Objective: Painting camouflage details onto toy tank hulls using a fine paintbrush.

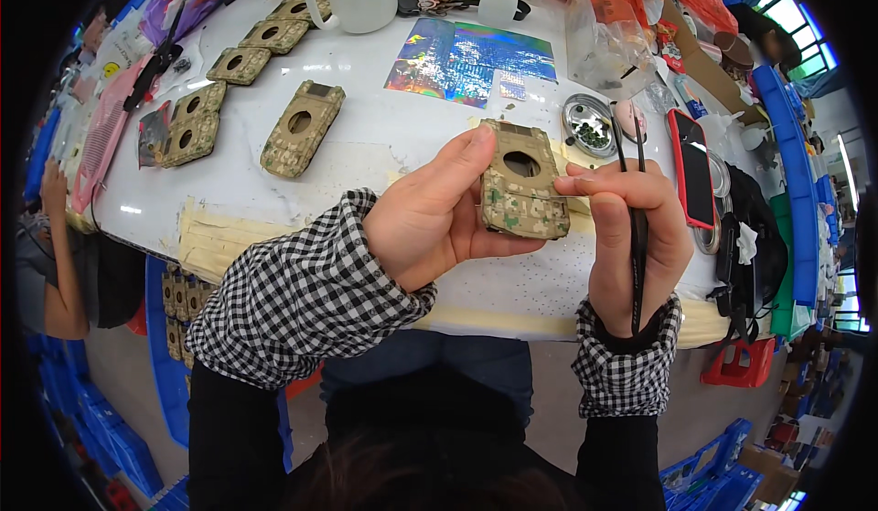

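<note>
While the left hand (425,207) gripped a camo shell (523,202) above the white surface (380,132), the right hand (666,228) held black tweezers (638,260).

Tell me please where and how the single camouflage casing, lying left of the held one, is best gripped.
Probably by its two long edges, from above: the lone casing lies flat with its round opening upward, and both edges look free of neighbours. A hand must likely be freed first: the left hand holds another casing, the right hand tweezers.
</note>
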`<state>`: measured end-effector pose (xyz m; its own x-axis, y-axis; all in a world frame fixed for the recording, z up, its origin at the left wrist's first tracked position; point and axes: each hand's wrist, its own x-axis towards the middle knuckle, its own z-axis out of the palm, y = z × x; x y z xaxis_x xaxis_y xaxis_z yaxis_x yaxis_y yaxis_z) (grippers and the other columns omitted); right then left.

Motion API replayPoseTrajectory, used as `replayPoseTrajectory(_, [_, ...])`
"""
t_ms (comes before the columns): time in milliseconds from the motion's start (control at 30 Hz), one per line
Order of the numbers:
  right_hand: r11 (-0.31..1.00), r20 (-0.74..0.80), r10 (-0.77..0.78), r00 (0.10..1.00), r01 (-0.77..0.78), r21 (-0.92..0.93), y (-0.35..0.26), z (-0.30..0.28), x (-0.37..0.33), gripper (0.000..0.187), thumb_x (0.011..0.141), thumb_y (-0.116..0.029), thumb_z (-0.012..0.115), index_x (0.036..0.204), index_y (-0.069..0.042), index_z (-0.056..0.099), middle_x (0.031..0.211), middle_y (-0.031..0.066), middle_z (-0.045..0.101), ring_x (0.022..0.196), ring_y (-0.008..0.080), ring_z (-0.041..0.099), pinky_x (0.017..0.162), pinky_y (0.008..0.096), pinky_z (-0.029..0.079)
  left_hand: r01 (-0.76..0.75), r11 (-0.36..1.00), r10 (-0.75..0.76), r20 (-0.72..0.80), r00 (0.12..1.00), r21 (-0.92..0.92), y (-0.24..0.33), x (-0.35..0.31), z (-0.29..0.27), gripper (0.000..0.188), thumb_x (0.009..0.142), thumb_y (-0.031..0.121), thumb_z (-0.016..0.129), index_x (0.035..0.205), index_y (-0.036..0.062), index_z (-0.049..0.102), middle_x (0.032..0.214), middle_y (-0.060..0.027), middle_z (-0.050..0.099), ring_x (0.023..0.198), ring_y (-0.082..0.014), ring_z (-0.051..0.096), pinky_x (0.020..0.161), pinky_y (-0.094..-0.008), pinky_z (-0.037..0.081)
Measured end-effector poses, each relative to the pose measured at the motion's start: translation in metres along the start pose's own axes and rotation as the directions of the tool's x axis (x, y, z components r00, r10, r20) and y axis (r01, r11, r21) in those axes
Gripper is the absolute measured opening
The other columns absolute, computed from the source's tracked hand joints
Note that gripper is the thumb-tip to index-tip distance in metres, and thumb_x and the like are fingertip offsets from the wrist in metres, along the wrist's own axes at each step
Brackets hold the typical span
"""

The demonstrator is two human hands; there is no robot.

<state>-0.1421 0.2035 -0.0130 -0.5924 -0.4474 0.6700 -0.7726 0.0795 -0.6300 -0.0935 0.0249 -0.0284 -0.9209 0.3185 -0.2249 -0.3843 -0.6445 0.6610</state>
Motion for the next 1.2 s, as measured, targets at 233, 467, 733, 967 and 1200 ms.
replayPoseTrajectory(233, [0.992, -0.035, 0.059, 0.998, -0.055, 0.116, 0.002, 0.001, -0.003, 0.008, 0.088, -0.005, 0.057, 0.093, 0.001, 0.056, 0.084, 0.0099, 0.063, 0.072, 0.0122, 0.053, 0.068, 0.0244, 0.042, 0.0, 1.0, 0.0, 0.001, 1.0, -0.004, 0.0, 0.001, -0.001, 0.058, 0.098, 0.046, 0.019, 0.132, 0.002, 0.035, 0.12, -0.0156, 0.053, 0.105, -0.0268, 0.059, 0.086, -0.0328, 0.054])
replayPoseTrajectory(467, [0.976, -0.272, 0.086, 0.959, -0.135, -0.169, 0.007, -0.023, -0.01, 0.007, 0.087, -0.005, 0.057, 0.087, 0.002, 0.058, 0.08, 0.0096, 0.061, 0.075, 0.0152, 0.058, 0.071, 0.0252, 0.043, -0.021, 1.0, 0.021, -0.007, 1.0, 0.003, 0.001, 0.003, -0.006, 0.057, 0.098, 0.045, 0.021, 0.132, 0.0005, 0.034, 0.117, -0.0212, 0.054, 0.103, -0.0281, 0.06, 0.081, -0.0295, 0.056])
replayPoseTrajectory(733, [0.841, -0.122, -0.084, 0.989, 0.005, -0.54, 0.024, -0.021, -0.006, 0.01, 0.074, -0.001, 0.068, 0.08, -0.002, 0.061, 0.07, 0.0089, 0.056, 0.062, 0.0228, 0.054, 0.056, 0.0303, 0.043, -0.051, 0.997, 0.049, -0.034, 0.998, -0.06, 0.0, 0.004, -0.006, 0.057, 0.098, 0.042, 0.024, 0.128, -0.005, 0.036, 0.115, -0.0242, 0.055, 0.104, -0.0293, 0.059, 0.082, -0.029, 0.056])
replayPoseTrajectory(967, [0.871, -0.055, 0.019, 0.998, -0.043, -0.489, 0.019, -0.033, -0.018, 0.031, 0.084, -0.02, 0.062, 0.108, 0.0, 0.057, 0.086, 0.0131, 0.061, 0.079, 0.0249, 0.059, 0.068, 0.0319, 0.046, -0.073, 0.995, 0.073, -0.004, 0.997, -0.063, 0.0, 0.004, -0.009, 0.056, 0.099, 0.04, 0.025, 0.128, -0.0065, 0.036, 0.115, -0.0254, 0.054, 0.104, -0.0294, 0.059, 0.082, -0.0295, 0.056])
replayPoseTrajectory(1200, [0.885, -0.157, 0.408, 0.9, -0.432, -0.175, -0.009, -0.055, -0.068, 0.034, 0.088, -0.009, 0.055, 0.118, 0.005, 0.045, 0.102, 0.0167, 0.063, 0.097, 0.0199, 0.06, 0.087, 0.0303, 0.043, -0.079, 0.995, 0.078, -0.018, 0.997, -0.057, -0.002, 0.004, -0.007, 0.056, 0.098, 0.04, 0.026, 0.128, -0.0066, 0.036, 0.114, -0.0262, 0.054, 0.102, -0.0293, 0.06, 0.08, -0.0289, 0.056])
